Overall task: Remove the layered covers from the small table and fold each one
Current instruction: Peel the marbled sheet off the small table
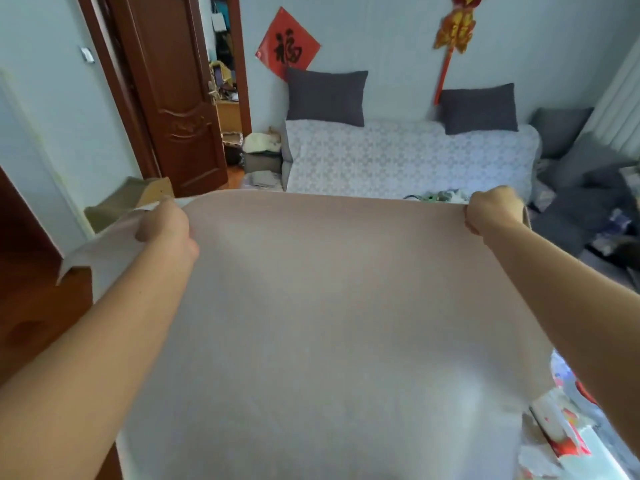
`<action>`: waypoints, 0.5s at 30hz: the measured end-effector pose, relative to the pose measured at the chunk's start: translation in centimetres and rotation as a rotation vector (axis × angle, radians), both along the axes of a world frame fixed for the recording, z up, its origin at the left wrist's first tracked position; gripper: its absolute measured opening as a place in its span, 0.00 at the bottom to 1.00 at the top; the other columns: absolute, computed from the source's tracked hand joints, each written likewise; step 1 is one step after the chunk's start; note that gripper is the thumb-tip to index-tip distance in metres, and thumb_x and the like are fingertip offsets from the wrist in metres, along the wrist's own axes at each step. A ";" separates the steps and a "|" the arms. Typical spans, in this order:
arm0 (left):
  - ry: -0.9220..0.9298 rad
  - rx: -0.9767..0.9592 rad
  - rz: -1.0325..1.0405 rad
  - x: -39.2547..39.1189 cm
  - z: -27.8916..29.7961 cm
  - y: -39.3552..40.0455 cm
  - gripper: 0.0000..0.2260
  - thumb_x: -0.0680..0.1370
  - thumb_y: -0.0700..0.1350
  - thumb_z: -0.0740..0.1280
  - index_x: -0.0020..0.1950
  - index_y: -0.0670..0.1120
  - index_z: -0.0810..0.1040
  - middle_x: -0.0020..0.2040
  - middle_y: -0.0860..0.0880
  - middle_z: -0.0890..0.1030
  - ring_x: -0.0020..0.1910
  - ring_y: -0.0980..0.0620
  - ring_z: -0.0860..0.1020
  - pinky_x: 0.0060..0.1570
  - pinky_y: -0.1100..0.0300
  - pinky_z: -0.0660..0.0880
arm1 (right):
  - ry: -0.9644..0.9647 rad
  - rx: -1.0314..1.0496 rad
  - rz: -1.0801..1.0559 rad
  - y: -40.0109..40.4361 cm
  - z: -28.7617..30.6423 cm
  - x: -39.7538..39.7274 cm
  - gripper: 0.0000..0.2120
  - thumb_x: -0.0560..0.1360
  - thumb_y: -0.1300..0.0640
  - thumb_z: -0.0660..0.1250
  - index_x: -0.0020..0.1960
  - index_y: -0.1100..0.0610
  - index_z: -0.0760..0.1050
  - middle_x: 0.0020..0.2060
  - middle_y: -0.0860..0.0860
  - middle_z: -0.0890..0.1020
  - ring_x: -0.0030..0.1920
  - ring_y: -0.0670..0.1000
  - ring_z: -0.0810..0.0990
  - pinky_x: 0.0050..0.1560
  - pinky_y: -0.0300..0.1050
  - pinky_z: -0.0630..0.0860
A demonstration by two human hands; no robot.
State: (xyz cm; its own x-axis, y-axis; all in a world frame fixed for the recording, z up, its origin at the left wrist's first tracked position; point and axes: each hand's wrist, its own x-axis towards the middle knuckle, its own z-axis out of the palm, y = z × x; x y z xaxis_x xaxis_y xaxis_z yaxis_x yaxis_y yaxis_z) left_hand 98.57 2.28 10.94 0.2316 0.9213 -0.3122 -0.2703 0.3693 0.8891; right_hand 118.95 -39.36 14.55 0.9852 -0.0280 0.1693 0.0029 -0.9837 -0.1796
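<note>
I've got the cover [322, 323] lifted and stretched out flat in front of me, both arms extended. My left hand [166, 225] has its fingers curled over the far left corner, and my right hand [493, 209] pinches the far right corner, so both grips are closed on fabric, not spread. The held edge is the far one and runs left to right between my fists, taut with a slight sag. The rest of the sheet slopes back down toward my body, so the free edge lies nearer me and below the grip, out of view at the bottom. The hands sit about level and about equally far out. My guess for the fold: bring the two corners together, or drop the far edge onto the near one. I can't tell if the small table is underneath, since the cover hides it. A red and white patterned sheet [557, 434] peeks out lower right, maybe another layer. Readable writing: only the character 福 on the red wall poster [288, 46]. No brands visible.
</note>
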 end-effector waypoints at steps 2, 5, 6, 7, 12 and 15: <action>0.073 -0.023 -0.031 6.4 -2.1 4.0 0.20 0.80 0.49 0.63 0.72 0.48 0.71 0.61 0.50 0.77 0.55 0.50 0.79 0.56 0.52 0.79 | 0.042 0.160 -0.007 3.9 -1.3 5.4 0.06 0.75 0.68 0.64 0.48 0.67 0.80 0.38 0.60 0.76 0.54 0.65 0.80 0.46 0.51 0.77; 0.167 0.049 -0.136 15.0 -6.6 8.4 0.20 0.81 0.52 0.60 0.72 0.48 0.72 0.66 0.48 0.76 0.60 0.48 0.76 0.64 0.50 0.75 | 0.079 0.681 -0.096 9.0 -5.6 13.6 0.07 0.81 0.58 0.60 0.47 0.61 0.72 0.39 0.59 0.77 0.51 0.63 0.83 0.48 0.54 0.81; 0.228 0.097 -0.221 17.0 -8.9 8.6 0.22 0.81 0.56 0.61 0.73 0.50 0.72 0.65 0.50 0.76 0.59 0.48 0.74 0.62 0.51 0.74 | 0.150 0.812 -0.112 10.5 -8.0 15.1 0.10 0.82 0.52 0.58 0.53 0.59 0.71 0.45 0.58 0.79 0.49 0.62 0.83 0.49 0.56 0.82; 0.294 0.142 -0.330 18.2 -11.5 8.0 0.25 0.80 0.60 0.60 0.74 0.51 0.70 0.67 0.51 0.74 0.60 0.48 0.74 0.62 0.52 0.72 | 0.264 0.863 -0.096 11.5 -10.8 16.0 0.13 0.83 0.48 0.56 0.60 0.56 0.70 0.48 0.56 0.78 0.46 0.60 0.82 0.49 0.56 0.81; 0.797 0.155 -1.021 12.8 -29.3 -2.2 0.14 0.83 0.48 0.65 0.68 0.45 0.76 0.63 0.42 0.78 0.53 0.46 0.77 0.54 0.58 0.71 | 0.785 0.194 0.227 11.3 -29.7 8.9 0.25 0.85 0.50 0.57 0.79 0.59 0.60 0.67 0.59 0.75 0.67 0.59 0.74 0.65 0.48 0.69; 0.984 -0.072 -1.316 3.9 -36.5 -8.7 0.22 0.75 0.48 0.71 0.68 0.44 0.76 0.63 0.44 0.79 0.57 0.47 0.78 0.53 0.60 0.73 | 1.026 -0.201 0.381 5.2 -39.9 -1.0 0.32 0.82 0.38 0.54 0.80 0.55 0.57 0.74 0.58 0.66 0.73 0.59 0.68 0.71 0.46 0.65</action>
State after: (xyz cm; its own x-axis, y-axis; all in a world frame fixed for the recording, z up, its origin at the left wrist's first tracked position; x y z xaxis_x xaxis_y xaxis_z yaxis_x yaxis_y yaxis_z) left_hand 102.49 -6.40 -25.52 0.4946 0.2417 -0.8349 0.8676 -0.0802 0.4908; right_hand 117.92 -34.20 -25.35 0.5993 0.2427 -0.7629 0.2523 -0.9616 -0.1077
